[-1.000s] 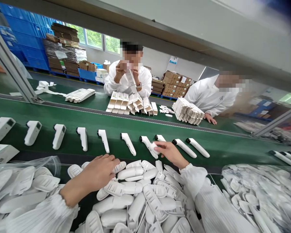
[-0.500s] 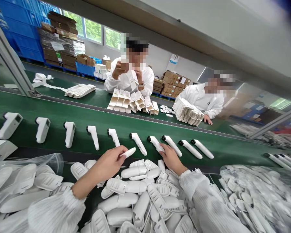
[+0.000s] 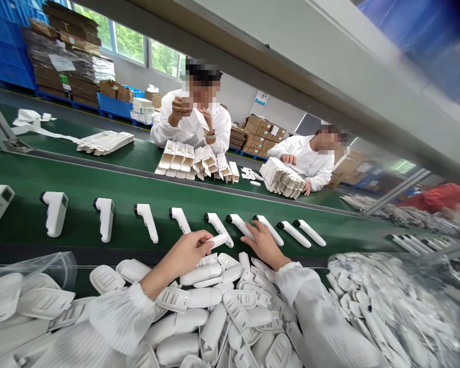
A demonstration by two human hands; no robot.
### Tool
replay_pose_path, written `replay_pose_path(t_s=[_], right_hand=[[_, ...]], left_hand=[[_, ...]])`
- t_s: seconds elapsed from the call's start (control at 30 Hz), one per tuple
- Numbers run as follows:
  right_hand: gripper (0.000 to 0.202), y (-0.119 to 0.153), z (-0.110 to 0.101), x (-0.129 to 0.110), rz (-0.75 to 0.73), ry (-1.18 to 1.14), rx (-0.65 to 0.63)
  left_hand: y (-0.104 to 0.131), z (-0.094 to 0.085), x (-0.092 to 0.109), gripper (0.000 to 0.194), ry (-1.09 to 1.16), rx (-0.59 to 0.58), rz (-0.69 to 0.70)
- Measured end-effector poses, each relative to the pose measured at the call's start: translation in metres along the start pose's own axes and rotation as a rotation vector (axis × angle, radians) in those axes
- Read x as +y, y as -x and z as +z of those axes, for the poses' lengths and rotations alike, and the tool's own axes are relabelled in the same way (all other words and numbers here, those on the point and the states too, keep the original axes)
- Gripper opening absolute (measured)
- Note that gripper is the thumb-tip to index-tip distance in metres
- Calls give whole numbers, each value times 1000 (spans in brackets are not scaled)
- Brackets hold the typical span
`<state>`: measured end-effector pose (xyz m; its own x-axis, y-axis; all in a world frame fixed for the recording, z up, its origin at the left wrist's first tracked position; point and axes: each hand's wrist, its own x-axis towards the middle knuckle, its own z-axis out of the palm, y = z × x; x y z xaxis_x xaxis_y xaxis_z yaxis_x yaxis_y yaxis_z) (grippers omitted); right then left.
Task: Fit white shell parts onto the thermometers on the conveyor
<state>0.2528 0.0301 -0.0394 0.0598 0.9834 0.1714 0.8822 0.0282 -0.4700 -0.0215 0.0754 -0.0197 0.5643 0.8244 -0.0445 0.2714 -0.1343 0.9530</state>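
My left hand (image 3: 193, 250) is closed, pinching a slim white plastic cover (image 3: 219, 240) between thumb and fingers above the pile's far edge. My right hand (image 3: 266, 244) reaches onto the green belt, its thumb and fingers on either side of a white handheld infrared thermometer (image 3: 236, 223) with a black tip; the palm hides its lower handle. Another thermometer (image 3: 268, 229) lies just beside these fingers. Several more thermometers (image 3: 147, 221) stretch along the belt in a row. Below both hands is a heap of loose white plastic covers (image 3: 199, 273), some ribbed inside.
Clear plastic bags of white parts lie at left (image 3: 38, 294) and right (image 3: 371, 286). Beyond the green belt (image 3: 111, 179), two co-workers (image 3: 191, 122) in white sit by open small cartons (image 3: 176, 156) and stacked flat ones (image 3: 283, 176). A grey beam (image 3: 291, 66) crosses overhead.
The view has swung slightly right. My right hand's fingers have spread wider over the thermometer, and my left hand with the cover has come nearer to it.
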Motion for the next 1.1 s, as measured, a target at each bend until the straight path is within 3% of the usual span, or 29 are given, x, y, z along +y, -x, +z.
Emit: replay_pose_path(t_s=[0.1, 0.17, 0.23, 0.3, 0.4, 0.5, 0.57, 0.63, 0.7, 0.83, 0.97, 1.1], right_hand=[[58, 10, -7, -39, -15, -407, -52], [62, 18, 0, -63, 112, -758, -65], [53, 24, 11, -77, 267, -1046, -44], [44, 26, 17, -83, 300, -1161, -40], [48, 23, 4, -84, 68, -891, -62], [36, 18, -20, -86, -193, -483, -244], [29, 15, -28, -84, -247, -342, -343], [27, 11, -27, -74, -192, -288, -316], [25, 5, -20, -55, -47, -253, -210], [29, -3, 2, -10, 166, -114, -69], [52, -4, 18, 14, 128, -29, -64], [46, -8, 24, 25, 107, 122, -33]], left_hand=[[1, 9, -2, 34, 91, -49, -9], [2, 15, -2, 34, 257, -72, -25], [3, 21, -2, 35, 424, -91, -46], [5, 25, -1, 36, 461, -122, -53], [7, 28, 1, 34, 289, -163, -14], [10, 28, 3, 30, 67, -151, 42], [12, 27, 4, 30, -125, -77, 102], [13, 25, 2, 30, -384, 27, 188], [15, 23, -2, 28, -636, 70, 259], [16, 23, -12, 25, -883, -22, 220], [12, 20, -13, 27, -802, -20, 141], [5, 10, -8, 27, -496, 60, 49]])
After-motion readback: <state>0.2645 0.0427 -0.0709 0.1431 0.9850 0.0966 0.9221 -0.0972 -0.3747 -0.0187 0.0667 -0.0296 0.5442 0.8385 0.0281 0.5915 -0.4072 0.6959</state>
